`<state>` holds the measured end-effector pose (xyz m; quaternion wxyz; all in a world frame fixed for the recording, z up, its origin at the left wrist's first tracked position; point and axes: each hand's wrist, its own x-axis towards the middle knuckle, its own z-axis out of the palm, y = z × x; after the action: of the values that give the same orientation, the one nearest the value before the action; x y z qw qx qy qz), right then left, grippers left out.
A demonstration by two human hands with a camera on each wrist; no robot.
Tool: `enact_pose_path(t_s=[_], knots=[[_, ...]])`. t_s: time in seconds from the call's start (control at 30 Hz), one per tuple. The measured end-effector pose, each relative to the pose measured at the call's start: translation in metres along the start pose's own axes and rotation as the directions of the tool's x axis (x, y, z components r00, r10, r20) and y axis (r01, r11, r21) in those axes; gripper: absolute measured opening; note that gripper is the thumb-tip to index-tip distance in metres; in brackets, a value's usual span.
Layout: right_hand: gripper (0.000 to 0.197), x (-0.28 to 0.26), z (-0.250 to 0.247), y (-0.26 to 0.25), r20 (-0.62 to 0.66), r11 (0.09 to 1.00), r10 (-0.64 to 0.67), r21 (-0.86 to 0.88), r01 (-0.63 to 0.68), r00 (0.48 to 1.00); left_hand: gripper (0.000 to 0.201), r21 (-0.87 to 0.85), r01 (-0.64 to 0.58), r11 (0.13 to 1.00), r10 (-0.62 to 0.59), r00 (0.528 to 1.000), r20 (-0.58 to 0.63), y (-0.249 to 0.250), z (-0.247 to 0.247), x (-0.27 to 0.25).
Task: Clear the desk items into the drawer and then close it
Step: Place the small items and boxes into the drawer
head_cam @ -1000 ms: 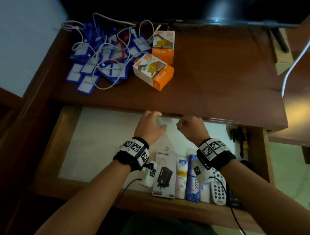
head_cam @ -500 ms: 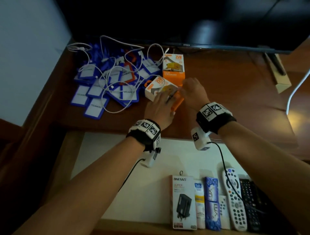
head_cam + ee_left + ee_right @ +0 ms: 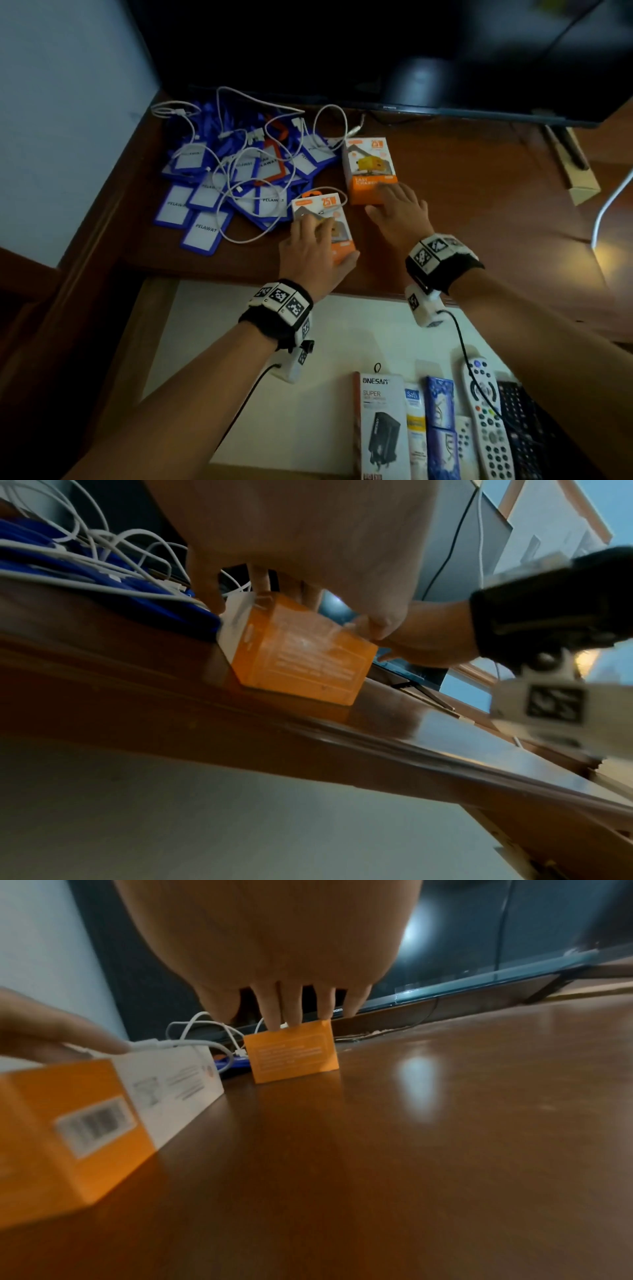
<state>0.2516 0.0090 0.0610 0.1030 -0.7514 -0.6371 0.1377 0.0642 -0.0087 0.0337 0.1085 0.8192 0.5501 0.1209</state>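
Two orange-and-white charger boxes lie on the brown desk top (image 3: pixel 479 212). My left hand (image 3: pixel 325 240) grips the near box (image 3: pixel 330 205), fingers over its left side and thumb on its right; the left wrist view shows the same box (image 3: pixel 298 658) still resting on the wood. My right hand (image 3: pixel 383 198) is open, its straight fingertips (image 3: pixel 291 1015) touching the near end of the far box (image 3: pixel 370 161) (image 3: pixel 293 1053). Below the desk edge the drawer (image 3: pixel 205 308) stands open, its white lining partly bare.
A pile of blue badge holders tangled with white cables (image 3: pixel 239 178) covers the desk's left part. A dark TV (image 3: pixel 376 51) stands behind. A cardboard strip (image 3: pixel 575 171) lies at the right. The drawer's front right holds a black charger pack (image 3: pixel 380 421), tubes and remotes (image 3: pixel 486 418).
Both hands rose out of the drawer to the desk top. The left hand settled around the near box; the right hand moved on from that box to the far one.
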Motion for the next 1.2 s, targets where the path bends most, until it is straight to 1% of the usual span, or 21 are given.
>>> enact_pose_path(t_s=[0.07, 0.13, 0.2, 0.23, 0.27, 0.37, 0.47, 0.53, 0.6, 0.7, 0.8, 0.93, 1.03, 1.13, 1.2], knots=[[0.044, -0.022, 0.005, 0.006, -0.132, 0.999, 0.010, -0.052, -0.017, 0.991, 0.075, 0.010, 0.058, 0.998, -0.058, 0.998, 0.028, 0.005, -0.002, 0.002], [0.045, -0.041, 0.011, 0.009, -0.242, 0.991, 0.075, -0.089, -0.100, 0.967, 0.076, 0.032, 0.095, 0.995, -0.096, 0.994, 0.048, 0.012, -0.003, 0.004], [0.049, -0.052, 0.013, 0.009, -0.311, 0.977, 0.174, -0.065, -0.204, 0.934, 0.077, 0.035, 0.154, 0.988, -0.156, 0.984, 0.088, 0.018, -0.005, 0.007], [0.054, -0.053, 0.014, 0.009, -0.308, 0.968, 0.220, -0.050, -0.247, 0.926, 0.077, 0.026, 0.188, 0.982, -0.189, 0.975, 0.117, 0.021, -0.006, 0.009], [0.061, -0.053, 0.014, 0.009, -0.279, 0.960, 0.257, -0.038, -0.278, 0.925, 0.078, 0.010, 0.220, 0.976, -0.219, 0.965, 0.147, 0.025, -0.007, 0.010], [0.082, -0.048, 0.015, 0.009, -0.125, 0.948, 0.318, 0.050, -0.314, 0.940, 0.081, -0.067, 0.289, 0.955, -0.270, 0.939, 0.212, 0.030, -0.010, 0.010], [0.088, -0.051, 0.015, 0.009, -0.018, 0.931, 0.350, 0.121, -0.345, 0.937, 0.085, -0.095, 0.295, 0.951, -0.263, 0.930, 0.259, 0.028, -0.013, 0.004], [0.093, -0.060, 0.015, 0.007, 0.004, 0.906, 0.394, 0.166, -0.389, 0.919, 0.089, -0.094, 0.294, 0.951, -0.257, 0.923, 0.287, 0.024, -0.015, -0.004], [0.101, -0.075, 0.015, 0.003, 0.007, 0.886, 0.428, 0.193, -0.421, 0.904, 0.087, -0.105, 0.297, 0.949, -0.253, 0.918, 0.306, 0.018, -0.017, -0.015], [0.112, -0.100, 0.018, -0.004, 0.036, 0.876, 0.447, 0.185, -0.446, 0.894, 0.085, -0.109, 0.298, 0.948, -0.247, 0.908, 0.340, 0.009, -0.021, -0.031], [0.121, -0.118, 0.021, -0.010, 0.079, 0.880, 0.445, 0.150, -0.452, 0.892, 0.096, -0.093, 0.296, 0.951, -0.237, 0.886, 0.398, -0.002, -0.026, -0.046], [0.121, -0.134, 0.026, -0.019, 0.185, 0.876, 0.434, 0.141, -0.461, 0.882, 0.116, -0.097, 0.362, 0.927, -0.263, 0.812, 0.521, -0.014, -0.039, -0.053], [0.118, -0.137, 0.025, -0.025, 0.202, 0.860, 0.444, 0.179, -0.478, 0.873, 0.124, -0.093, 0.386, 0.918, -0.263, 0.766, 0.586, -0.015, -0.052, -0.044], [0.114, -0.133, 0.020, -0.029, 0.220, 0.834, 0.466, 0.214, -0.509, 0.857, 0.117, -0.139, 0.415, 0.899, -0.248, 0.744, 0.620, -0.016, -0.062, -0.034], [0.110, -0.133, 0.017, -0.030, 0.234, 0.813, 0.477, 0.249, -0.527, 0.847, 0.104, -0.242, 0.491, 0.837, -0.246, 0.732, 0.635, -0.019, -0.064, -0.033]])
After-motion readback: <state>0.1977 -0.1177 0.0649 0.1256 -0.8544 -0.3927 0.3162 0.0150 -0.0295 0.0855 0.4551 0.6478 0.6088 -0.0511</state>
